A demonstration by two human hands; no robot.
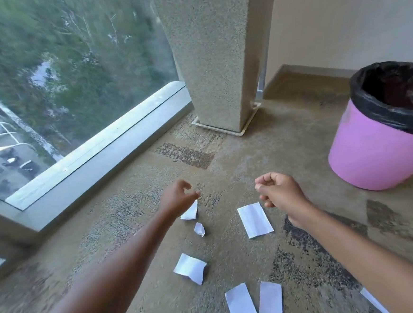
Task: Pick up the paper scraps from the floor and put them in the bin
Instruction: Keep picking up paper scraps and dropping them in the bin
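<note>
Several white paper scraps lie on the speckled floor: a flat rectangle [255, 219], a small crumpled bit [199, 229], a folded piece [191, 268], and two strips [240, 304] [270, 302] near the bottom edge. My left hand [177, 197] hovers with loosely curled fingers just above another scrap [191, 212], which my wrist partly hides; it holds nothing. My right hand [279, 190] hangs with loosely curled fingers and holds nothing, just above and right of the flat rectangle. The pink bin [373, 153] with a black liner stands at the right, beyond my right hand.
A speckled concrete pillar [215, 64] rises behind the scraps. A glass pane with a grey sill [96, 150] runs along the left. A beige wall [350, 16] closes the back right. One more paper edge [375, 301] shows at the bottom right.
</note>
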